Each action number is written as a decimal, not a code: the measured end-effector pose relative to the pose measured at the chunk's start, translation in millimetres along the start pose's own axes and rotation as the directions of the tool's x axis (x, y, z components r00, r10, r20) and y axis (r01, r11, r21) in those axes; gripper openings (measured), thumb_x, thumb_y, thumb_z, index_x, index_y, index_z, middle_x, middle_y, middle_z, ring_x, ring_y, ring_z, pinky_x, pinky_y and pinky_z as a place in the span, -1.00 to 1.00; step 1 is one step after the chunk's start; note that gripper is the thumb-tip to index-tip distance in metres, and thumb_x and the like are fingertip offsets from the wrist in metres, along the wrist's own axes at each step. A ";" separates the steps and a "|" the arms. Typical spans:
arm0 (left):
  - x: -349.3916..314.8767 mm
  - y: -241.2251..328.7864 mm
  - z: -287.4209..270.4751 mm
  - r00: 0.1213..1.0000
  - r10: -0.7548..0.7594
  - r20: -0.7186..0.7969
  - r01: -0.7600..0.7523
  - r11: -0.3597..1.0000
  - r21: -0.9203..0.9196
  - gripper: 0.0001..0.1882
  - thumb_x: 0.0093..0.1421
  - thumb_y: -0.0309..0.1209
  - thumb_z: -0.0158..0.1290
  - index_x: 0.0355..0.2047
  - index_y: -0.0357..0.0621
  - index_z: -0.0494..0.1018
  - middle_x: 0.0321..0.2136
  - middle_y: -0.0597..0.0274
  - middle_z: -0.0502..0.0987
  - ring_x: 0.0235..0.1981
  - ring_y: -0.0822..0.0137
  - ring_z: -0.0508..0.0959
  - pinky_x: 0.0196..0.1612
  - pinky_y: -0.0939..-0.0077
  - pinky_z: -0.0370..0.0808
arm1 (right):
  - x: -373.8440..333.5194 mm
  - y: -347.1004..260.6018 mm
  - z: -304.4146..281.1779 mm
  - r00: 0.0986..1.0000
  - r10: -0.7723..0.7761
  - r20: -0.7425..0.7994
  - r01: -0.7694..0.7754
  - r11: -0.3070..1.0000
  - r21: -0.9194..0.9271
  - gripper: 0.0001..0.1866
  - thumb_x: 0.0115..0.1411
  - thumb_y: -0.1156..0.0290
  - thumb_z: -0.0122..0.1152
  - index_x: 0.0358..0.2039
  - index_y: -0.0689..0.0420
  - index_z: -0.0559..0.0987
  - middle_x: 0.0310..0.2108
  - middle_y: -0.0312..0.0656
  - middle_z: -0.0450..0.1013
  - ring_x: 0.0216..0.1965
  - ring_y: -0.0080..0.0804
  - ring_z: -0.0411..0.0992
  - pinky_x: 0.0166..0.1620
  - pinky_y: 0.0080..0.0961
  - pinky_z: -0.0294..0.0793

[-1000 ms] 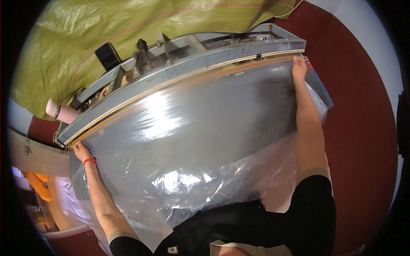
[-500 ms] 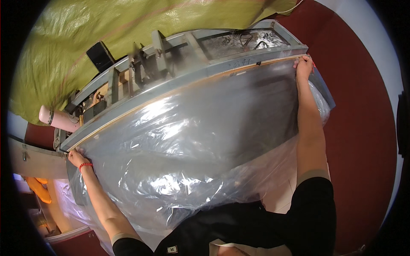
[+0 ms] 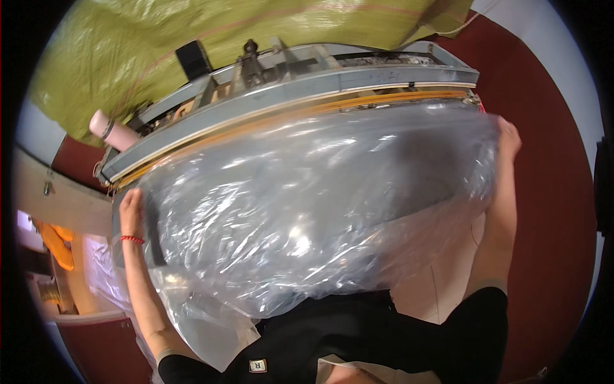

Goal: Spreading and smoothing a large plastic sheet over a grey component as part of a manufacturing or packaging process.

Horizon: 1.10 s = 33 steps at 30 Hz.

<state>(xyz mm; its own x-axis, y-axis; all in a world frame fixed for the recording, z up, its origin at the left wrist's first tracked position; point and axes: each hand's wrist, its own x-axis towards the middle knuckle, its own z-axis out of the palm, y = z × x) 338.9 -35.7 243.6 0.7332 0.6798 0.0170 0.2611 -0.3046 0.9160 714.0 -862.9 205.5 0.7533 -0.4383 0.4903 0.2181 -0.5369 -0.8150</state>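
Observation:
A wide, clear plastic sheet, wrinkled and shiny, stretches across in front of me and hangs down toward my body. Its left upper corner is pinched in my left hand, whose fingers are closed; a red bead bracelet circles that wrist. At the far right, my right hand is closed on the sheet's other upper corner, though its fingertips are partly hidden. Just beyond the sheet's upper edge lies a long grey metal frame with an orange-yellow strip along its near side. Both hands are apart from the frame.
A pink bottle leans at the frame's left end. A black phone-like slab rests behind it on a yellow-green woven sheet. An open cabinet with orange cloth stands at left. Dark red wall or floor lies to the right.
Both hands have come away from the frame's near edge, drawing the plastic sheet's edge back from it. My right hand has moved outward and nearer. More of the orange-yellow strip shows.

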 end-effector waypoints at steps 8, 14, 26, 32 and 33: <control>-89.4 116.2 107.9 0.921 0.175 0.348 -0.051 0.940 -0.336 -0.85 0.05 -0.30 0.05 -0.48 -0.09 0.40 -0.75 0.60 0.17 -0.74 0.71 0.06 -0.69 0.77 -0.07 | 2.1 -53.2 -66.8 0.898 -0.394 -0.193 0.341 0.904 -0.259 -0.66 0.07 0.22 0.08 -0.18 0.15 0.47 -0.16 -0.12 0.40 -0.13 -0.38 0.35 -0.07 -0.52 0.29; -130.0 132.3 98.0 0.909 0.110 0.402 0.024 0.949 -0.314 -0.87 0.05 -0.36 0.07 -0.49 -0.14 0.39 -0.75 0.55 0.25 -0.78 0.72 0.08 -0.75 0.77 -0.04 | -226.4 -329.1 95.0 0.492 -0.616 0.615 0.331 0.786 0.522 -0.68 -0.01 0.41 0.15 -0.18 0.14 0.43 -0.28 -0.23 0.39 -0.18 -0.45 0.33 -0.09 -0.57 0.28; -156.3 136.9 85.4 0.718 0.663 0.211 -0.693 0.709 0.131 -0.85 -0.11 -0.59 0.14 -0.62 -0.20 0.35 -0.73 0.36 0.31 -0.67 0.55 0.33 -0.63 0.66 0.27 | -377.1 -384.9 144.7 0.082 -0.629 0.773 -0.529 0.630 0.568 -0.89 0.08 0.44 0.07 -0.46 0.23 0.47 -0.56 -0.33 0.39 -0.53 -0.65 0.31 -0.47 -0.71 0.29; -156.9 121.6 94.1 0.436 0.890 0.136 -0.767 0.288 0.574 -0.72 -0.24 -0.59 0.16 -0.71 -0.16 0.21 -0.73 0.21 0.28 -0.71 0.25 0.33 -0.67 0.48 0.27 | -401.4 -387.9 156.3 -0.011 -0.586 0.810 -0.648 0.621 0.440 -0.88 0.16 0.44 -0.04 -0.31 0.16 0.42 -0.54 -0.38 0.33 -0.58 -0.72 0.18 -0.53 -0.77 0.19; -157.0 119.5 90.5 0.501 0.843 0.197 -0.790 0.352 0.501 -0.82 -0.21 -0.60 0.09 -0.68 -0.20 0.26 -0.72 0.19 0.31 -0.69 0.23 0.35 -0.65 0.48 0.27 | -403.9 -383.7 165.0 0.026 -0.605 0.795 -0.522 0.670 0.527 -0.88 0.16 0.45 -0.05 -0.28 0.15 0.40 -0.55 -0.39 0.31 -0.58 -0.73 0.16 -0.54 -0.77 0.18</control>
<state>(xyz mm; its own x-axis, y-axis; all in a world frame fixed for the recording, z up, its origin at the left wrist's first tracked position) 311.8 -239.3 314.1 0.7112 -0.0478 0.7014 -0.1727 -0.9790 0.1085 428.5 -360.9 269.2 0.3814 0.8869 0.2606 0.0800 0.2492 -0.9651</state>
